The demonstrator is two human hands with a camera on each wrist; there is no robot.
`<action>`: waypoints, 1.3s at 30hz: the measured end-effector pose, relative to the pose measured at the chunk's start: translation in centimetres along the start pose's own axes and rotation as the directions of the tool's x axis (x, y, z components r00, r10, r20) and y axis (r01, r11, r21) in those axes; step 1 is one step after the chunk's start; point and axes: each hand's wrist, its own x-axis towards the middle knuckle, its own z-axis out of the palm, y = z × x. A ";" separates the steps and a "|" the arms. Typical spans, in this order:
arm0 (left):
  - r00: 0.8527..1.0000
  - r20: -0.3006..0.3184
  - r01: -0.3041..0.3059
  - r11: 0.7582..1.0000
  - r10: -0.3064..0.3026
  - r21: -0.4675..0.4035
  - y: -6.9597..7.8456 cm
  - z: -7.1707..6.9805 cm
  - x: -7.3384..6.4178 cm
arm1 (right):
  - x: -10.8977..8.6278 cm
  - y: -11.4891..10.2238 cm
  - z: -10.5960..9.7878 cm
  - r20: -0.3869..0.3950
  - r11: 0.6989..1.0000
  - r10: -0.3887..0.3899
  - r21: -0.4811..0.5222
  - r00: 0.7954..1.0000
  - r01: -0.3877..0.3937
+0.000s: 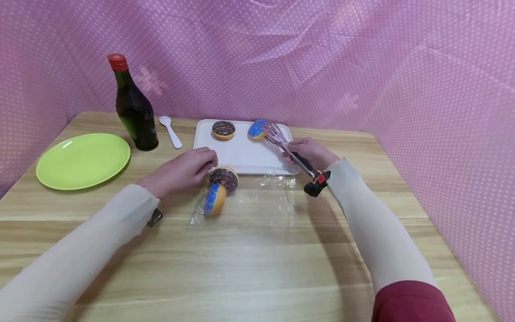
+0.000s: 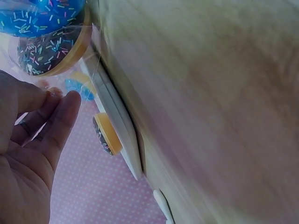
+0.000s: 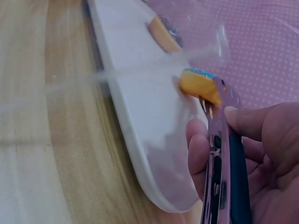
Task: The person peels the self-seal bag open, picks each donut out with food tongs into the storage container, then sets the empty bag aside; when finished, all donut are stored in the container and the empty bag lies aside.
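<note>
Nearest to the head camera is a dark red sleeve (image 1: 413, 304), to the right of the white tray (image 1: 237, 156) and on its near side. By my judgement the work is about half done: a bagged chocolate doughnut (image 1: 225, 179) and a bagged blue doughnut (image 1: 214, 200) are in the clear bag (image 1: 265, 199) before the tray, while a second chocolate doughnut (image 1: 223, 129) and a second blue doughnut (image 1: 255, 129) are left on it, near its far edge. The right hand (image 1: 311, 151) has its fingers wrapped around the tongs (image 3: 226, 154); the left hand (image 1: 181, 170) pinches the thin film of the bag (the head view hides these fingertips, but the left wrist view shows them). Only the right wrist view shows both tong ends at the tray's blue doughnut; whether it is lifted, I cannot tell
</note>
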 end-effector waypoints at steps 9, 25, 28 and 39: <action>1.000 -0.017 -0.012 1.000 0.011 -0.004 0.0 0.0 0.0 | -0.6 -0.3 -0.6 -0.012 0.995 0.048 0.094 0.999 -0.047; 0.999 -0.045 -0.031 0.999 0.031 0.008 -0.4 0.0 -0.9 | -0.6 -0.8 0.1 -0.024 0.998 0.056 -0.003 0.998 -0.056; 0.998 -0.045 -0.035 0.999 0.036 0.011 -0.4 0.1 -0.8 | -0.6 -0.7 -0.1 -0.037 0.998 0.057 -0.014 0.998 -0.057; 0.999 -0.041 -0.035 0.999 0.035 0.010 -0.3 0.1 -0.6 | -1.5 -0.3 -0.9 -0.063 0.991 0.006 -0.130 0.998 -0.014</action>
